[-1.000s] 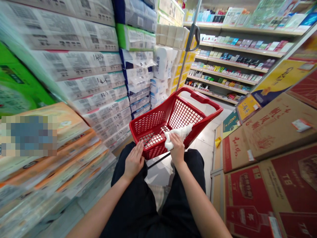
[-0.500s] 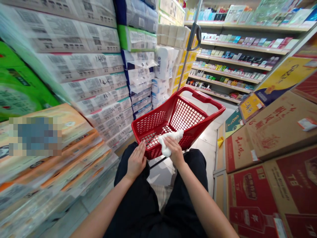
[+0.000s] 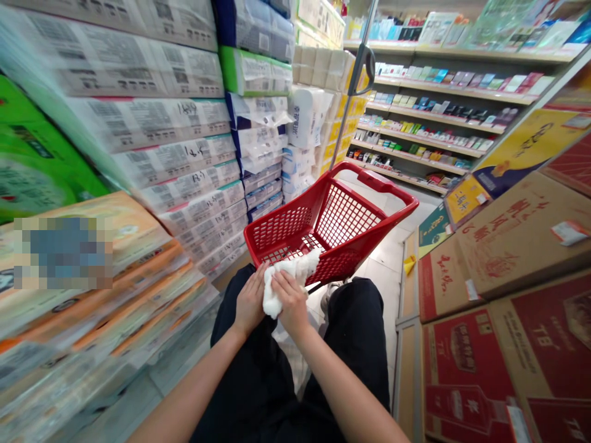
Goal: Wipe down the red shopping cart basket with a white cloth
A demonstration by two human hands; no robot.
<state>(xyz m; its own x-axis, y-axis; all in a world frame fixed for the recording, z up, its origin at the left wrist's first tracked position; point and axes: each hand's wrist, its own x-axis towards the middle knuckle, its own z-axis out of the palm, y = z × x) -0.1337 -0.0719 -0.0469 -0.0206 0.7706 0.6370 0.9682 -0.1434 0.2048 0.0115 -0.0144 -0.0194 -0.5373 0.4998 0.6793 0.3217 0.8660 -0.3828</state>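
Observation:
A red plastic shopping cart with perforated walls stands in front of my knees, its handle on the far side. My left hand lies on the cart's near left corner, fingers bent over the rim, thumb side towards the cloth. A white cloth is bunched beneath my right hand, which presses it to the near wall and rim. Part of the cloth reaches over the edge towards the basket's inside. The two hands are close together, and the cloth covers the near rim between them.
Tall stacks of wrapped tissue packs line the left side. Cardboard cartons are piled at the right. Behind the cart stand shelves of small boxes and a thin metal pole. Orange packs sit close at left.
My right hand has moved left and towards me along the near rim with the cloth, ending beside my left hand. The left hand stays at the corner.

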